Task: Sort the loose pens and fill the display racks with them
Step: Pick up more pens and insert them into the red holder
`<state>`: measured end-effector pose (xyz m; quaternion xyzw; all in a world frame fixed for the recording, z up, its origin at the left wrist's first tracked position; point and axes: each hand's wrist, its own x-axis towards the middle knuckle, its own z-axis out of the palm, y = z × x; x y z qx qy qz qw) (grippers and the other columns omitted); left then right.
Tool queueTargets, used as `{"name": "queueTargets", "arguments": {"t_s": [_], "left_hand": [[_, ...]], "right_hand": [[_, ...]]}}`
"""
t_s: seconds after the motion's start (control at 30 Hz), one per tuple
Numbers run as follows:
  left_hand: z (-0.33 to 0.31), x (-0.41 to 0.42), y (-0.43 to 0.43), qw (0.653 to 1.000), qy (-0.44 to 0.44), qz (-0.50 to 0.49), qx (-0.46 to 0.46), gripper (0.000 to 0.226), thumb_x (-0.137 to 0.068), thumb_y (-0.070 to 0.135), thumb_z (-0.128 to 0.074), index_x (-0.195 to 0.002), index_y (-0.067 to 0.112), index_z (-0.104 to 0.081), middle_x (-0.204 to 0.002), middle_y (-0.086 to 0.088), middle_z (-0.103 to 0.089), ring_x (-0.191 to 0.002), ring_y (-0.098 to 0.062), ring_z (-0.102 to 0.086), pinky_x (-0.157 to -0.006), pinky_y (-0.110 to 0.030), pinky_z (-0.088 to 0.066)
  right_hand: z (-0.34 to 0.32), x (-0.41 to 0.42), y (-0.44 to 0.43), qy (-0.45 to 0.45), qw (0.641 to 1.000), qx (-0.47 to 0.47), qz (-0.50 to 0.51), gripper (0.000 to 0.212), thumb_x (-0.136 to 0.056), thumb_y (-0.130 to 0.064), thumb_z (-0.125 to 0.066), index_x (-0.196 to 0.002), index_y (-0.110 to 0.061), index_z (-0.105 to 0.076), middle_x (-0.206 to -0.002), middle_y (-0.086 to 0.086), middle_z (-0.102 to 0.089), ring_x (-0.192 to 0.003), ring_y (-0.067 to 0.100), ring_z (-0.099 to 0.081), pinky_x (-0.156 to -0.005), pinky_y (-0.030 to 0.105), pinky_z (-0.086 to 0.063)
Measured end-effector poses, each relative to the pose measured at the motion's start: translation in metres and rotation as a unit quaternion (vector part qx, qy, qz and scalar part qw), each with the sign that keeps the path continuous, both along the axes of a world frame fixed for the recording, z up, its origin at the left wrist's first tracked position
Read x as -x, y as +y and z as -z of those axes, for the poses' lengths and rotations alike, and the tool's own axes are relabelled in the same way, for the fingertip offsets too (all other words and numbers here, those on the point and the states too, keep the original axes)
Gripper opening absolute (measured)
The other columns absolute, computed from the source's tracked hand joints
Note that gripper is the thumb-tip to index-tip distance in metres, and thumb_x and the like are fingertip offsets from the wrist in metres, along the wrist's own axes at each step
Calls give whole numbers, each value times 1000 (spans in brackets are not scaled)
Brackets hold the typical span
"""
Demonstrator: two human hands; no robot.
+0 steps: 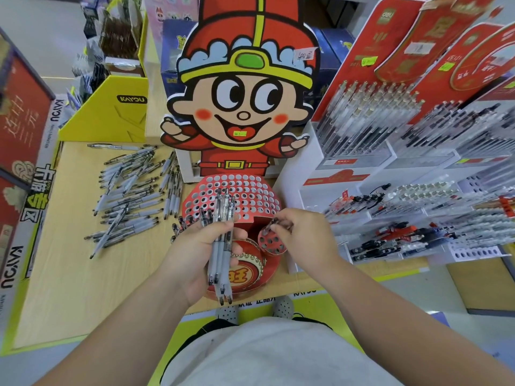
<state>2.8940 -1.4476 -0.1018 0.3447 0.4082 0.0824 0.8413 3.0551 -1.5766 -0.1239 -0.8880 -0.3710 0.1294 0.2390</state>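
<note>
L hand (195,257) fingers curl round pen bundle (220,210); R hand (305,236) fingers pinch prob. a pen (279,222).

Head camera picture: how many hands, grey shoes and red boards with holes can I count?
Hands: 2, left hand gripping pens, right hand
Grey shoes: 2
Red boards with holes: 2, big board, small round board
Total: 6

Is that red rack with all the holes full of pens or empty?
Almost empty: the red perforated cardboard rack shows rows of open holes, with only a few pens standing at its lower left edge.
</note>
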Motion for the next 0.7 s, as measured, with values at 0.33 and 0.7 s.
{"name": "queueTargets", "arguments": {"t_s": [0.33,0.7], "left_hand": [[-1,2,-5,1000,6,21,-19,24,-96,13,-62,-118,5,-68,-91,-14,-74,-61,-18,-60,-52,-30,-54],[-8,1,-9,996,1,73,-44,13,-91,14,-68,-102,6,-69,-85,-12,-73,-59,-19,-59,-53,-29,-50]], "right_hand": [[9,2,5,-45,998,33,-19,14,-91,-29,-68,-103,-26,-74,-87,-2,-76,-83,22,-70,-69,37,-58],[-31,13,7,172,980,-93,43,19,-93,-37,-69,-106,-24,-72,-71,-4,-70,-60,6,-64,-58,23,-48]]}}
